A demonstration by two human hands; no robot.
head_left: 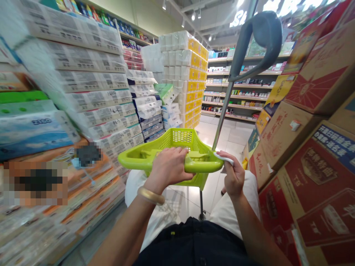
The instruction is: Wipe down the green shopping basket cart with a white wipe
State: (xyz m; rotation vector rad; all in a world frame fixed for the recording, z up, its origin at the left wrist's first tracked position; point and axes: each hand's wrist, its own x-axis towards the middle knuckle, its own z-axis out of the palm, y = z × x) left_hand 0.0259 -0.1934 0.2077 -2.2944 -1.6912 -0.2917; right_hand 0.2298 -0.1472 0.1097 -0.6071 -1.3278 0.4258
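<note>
A lime-green plastic shopping basket [135, 155] stands in front of me, carried on a metal pole [222, 118] that ends in a grey loop handle [273, 40]. My left hand [170, 166] is closed over the near rim, its fingers wrapped around the green plastic; a gold-coloured bangle [151, 195] is on that wrist. My right hand [234, 175] pinches a folded white cloth or tissue [224, 158] against the basket's right corner, beside the pole. Which of the two the white piece is, I cannot tell.
Stacked packs of tissue paper [94, 77] rise on the left. Yellow-and-white paper packs [191, 81] are piled beyond the basket. Cardboard cartons [316, 166] line the right side. Shelves of small goods [235, 83] stand at the back, past a tiled floor [208, 127].
</note>
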